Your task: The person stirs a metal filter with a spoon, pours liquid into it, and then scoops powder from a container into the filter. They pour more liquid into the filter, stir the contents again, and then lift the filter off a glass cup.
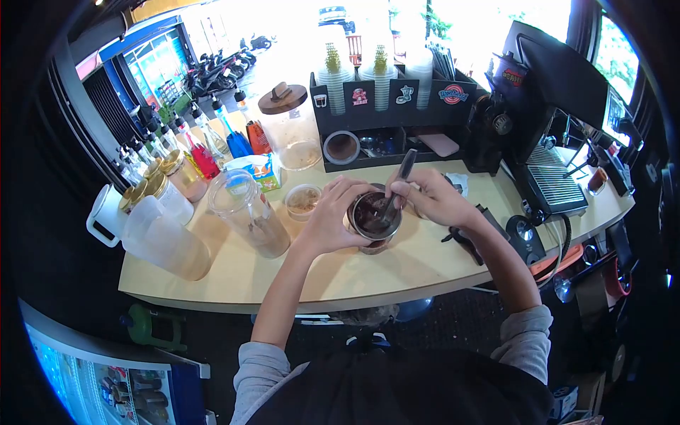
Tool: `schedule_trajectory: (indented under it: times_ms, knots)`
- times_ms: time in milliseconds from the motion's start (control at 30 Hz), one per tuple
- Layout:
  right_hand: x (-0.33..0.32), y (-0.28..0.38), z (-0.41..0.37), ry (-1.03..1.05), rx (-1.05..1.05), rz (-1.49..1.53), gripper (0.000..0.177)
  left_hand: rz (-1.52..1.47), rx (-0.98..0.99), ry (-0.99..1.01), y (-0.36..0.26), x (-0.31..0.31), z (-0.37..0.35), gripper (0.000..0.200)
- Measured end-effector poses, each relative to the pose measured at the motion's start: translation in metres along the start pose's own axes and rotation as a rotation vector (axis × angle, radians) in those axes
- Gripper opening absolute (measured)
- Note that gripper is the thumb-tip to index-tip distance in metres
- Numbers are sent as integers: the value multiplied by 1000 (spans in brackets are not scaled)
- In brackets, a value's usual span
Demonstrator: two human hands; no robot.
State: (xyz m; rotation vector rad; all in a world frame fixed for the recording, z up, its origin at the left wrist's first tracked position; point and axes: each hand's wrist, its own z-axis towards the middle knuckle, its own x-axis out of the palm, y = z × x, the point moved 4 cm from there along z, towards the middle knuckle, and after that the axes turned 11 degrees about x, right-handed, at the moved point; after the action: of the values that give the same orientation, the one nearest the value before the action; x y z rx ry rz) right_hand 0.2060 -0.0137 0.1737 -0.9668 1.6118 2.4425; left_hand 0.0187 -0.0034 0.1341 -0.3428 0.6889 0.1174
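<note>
My left hand [334, 218] is wrapped around the side of a clear cup [375, 246] that stands over the wooden counter. Dark brown liquid [367, 210] shows inside its rim. With closed fingers, my right hand [431, 200] grips a spoon [406, 167]; its dark handle points up and its lower end dips into the liquid. Just left of my left hand sits a small clear tub [304, 200] with light brown contents. A tall clear jar [253, 216] is further left, close to my left forearm.
A pale pitcher [166, 237], syrup bottles [203, 157] and a wooden-lidded canister [290, 134] line the left side. Behind my hands, a black organizer [386, 99] holds stacked cups. An espresso machine [549, 177] occupies the right end, with a black tool [464, 244] nearer me.
</note>
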Motion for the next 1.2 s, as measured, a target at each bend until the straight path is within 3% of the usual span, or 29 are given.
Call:
schedule_trajectory:
  times_ms: [300, 400, 500, 600, 700, 800, 900, 1033, 1133, 1200]
  knots:
    - [4, 1, -1, -62, -17, 59, 23, -14, -18, -16, 2, -1, -3, 75]
    - [1, -1, -1, -142, 51, 131, 24, -51, -10, -28, 2, -1, -3, 75]
    - [4, -2, -4, -129, 60, 6, 23, -32, -27, -35, 3, -1, -4, 74]
    - [0, -6, -2, -216, 139, 147, 23, -18, -10, -27, 0, -3, -3, 74]
    - [6, 3, -4, -152, 43, -7, 22, -25, -9, -27, 0, -3, -2, 74]
    - [1, 6, -5, -208, 105, 14, 22, -2, 4, -31, 2, -2, -5, 74]
    - [8, 8, -9, -243, -29, 176, 21, -31, -21, -38, 4, -2, -5, 75]
    - [15, 6, -19, -213, 43, 169, 22, -45, -44, -68, 6, -3, -9, 76]
    - [10, 2, -19, -231, 84, 3, 25, -82, -56, -76, 6, -1, -9, 76]
    - [10, -1, -20, -166, 102, 252, 23, -100, -67, -86, 7, -3, -9, 76]
